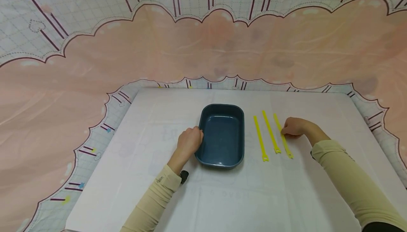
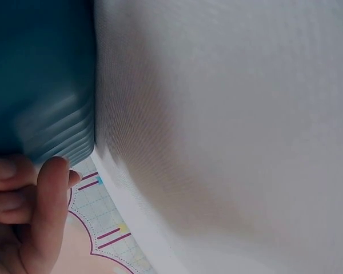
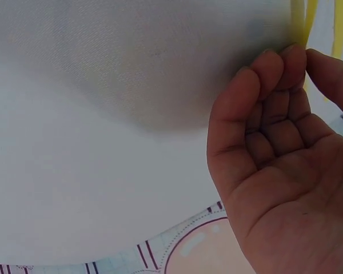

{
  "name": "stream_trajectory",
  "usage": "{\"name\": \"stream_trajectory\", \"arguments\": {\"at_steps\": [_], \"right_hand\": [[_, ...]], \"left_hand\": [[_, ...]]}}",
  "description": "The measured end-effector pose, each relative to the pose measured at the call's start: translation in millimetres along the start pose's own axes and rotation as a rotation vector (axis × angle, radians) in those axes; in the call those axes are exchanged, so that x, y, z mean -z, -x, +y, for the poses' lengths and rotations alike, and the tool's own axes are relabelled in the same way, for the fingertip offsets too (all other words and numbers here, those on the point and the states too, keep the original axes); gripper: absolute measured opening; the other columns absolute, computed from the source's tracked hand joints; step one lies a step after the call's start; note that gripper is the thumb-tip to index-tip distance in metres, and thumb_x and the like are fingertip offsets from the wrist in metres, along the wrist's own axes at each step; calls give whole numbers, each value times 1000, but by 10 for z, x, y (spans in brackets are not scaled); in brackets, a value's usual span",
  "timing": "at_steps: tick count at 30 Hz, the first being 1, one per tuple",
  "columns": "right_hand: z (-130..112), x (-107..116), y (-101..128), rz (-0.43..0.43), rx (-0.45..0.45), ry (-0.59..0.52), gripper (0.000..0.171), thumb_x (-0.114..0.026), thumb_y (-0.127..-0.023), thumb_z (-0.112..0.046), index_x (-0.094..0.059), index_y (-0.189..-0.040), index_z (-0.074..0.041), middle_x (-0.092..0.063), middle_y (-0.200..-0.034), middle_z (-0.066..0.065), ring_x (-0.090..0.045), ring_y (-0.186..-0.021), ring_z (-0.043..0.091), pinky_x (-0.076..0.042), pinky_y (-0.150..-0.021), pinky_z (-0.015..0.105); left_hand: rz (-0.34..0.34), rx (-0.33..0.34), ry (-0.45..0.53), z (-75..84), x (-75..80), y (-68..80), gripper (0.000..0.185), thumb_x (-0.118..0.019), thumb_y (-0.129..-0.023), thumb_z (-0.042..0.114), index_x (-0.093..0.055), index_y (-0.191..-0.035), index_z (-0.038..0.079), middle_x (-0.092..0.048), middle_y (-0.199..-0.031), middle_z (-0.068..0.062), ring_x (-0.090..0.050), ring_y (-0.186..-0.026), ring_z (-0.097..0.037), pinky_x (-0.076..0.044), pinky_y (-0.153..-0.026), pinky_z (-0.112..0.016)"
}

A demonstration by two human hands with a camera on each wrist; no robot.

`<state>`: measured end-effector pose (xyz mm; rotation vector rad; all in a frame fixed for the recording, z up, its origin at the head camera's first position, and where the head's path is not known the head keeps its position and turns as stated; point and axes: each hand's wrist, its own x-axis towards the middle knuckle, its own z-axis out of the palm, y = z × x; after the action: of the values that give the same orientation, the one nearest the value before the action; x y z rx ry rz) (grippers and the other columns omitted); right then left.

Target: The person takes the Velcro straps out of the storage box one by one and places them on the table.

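Observation:
A deep dark-blue rectangular tray (image 1: 222, 136) stands upright on the white table. My left hand (image 1: 190, 141) grips its left rim; in the left wrist view the curled fingers (image 2: 50, 200) are against the tray's ribbed corner (image 2: 60, 134). To the right of the tray lie three yellow cable ties, roughly side by side: a left one (image 1: 259, 135), a middle one (image 1: 269, 129) and a right one (image 1: 287, 148). With thumb and fingertips my right hand (image 1: 294, 126) pinches the right cable tie near its middle. In the right wrist view, the hand (image 3: 280, 148) partly hides that tie.
The white table (image 1: 152, 119) spreads around the tray and the ties. Behind it and at its sides hangs a peach cloth (image 1: 222, 48) with a scalloped, patterned border. A small black object (image 1: 184, 176) sits at the left wrist.

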<state>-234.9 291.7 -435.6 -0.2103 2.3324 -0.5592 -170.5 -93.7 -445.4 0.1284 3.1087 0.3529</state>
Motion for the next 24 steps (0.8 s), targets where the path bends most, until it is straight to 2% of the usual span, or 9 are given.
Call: {"name": "stream_trajectory", "arguments": {"at_steps": [10, 18, 24], "right_hand": [[-11, -2, 32, 12, -21, 33, 22, -54, -94, -17, -61, -79, -2, -51, -62, -1, -48, -57, 10, -44, -56, 24], [9, -13, 13, 26, -44, 22, 23, -53, -95, -19, -61, -83, 0, -51, -65, 1, -49, -59, 12, -44, -58, 25], [37, -19, 21, 68, -8, 53, 24, -52, -95, -18, -61, -87, 3, -54, -68, 3, -51, -62, 14, -44, -60, 27]], "left_hand": [[1, -9, -1, 14, 12, 13, 30, -53, -100, 20, -64, -83, -3, -65, -72, -17, -65, -62, -29, -52, -56, -41], [10, -13, 0, 20, 4, -9, 31, -53, -100, 20, -63, -80, -1, -64, -71, -16, -64, -61, -28, -51, -55, -41], [-4, -14, -6, 15, 6, -22, 32, -53, -100, 22, -64, -81, -1, -65, -72, -16, -65, -63, -30, -51, -56, -42]]}}
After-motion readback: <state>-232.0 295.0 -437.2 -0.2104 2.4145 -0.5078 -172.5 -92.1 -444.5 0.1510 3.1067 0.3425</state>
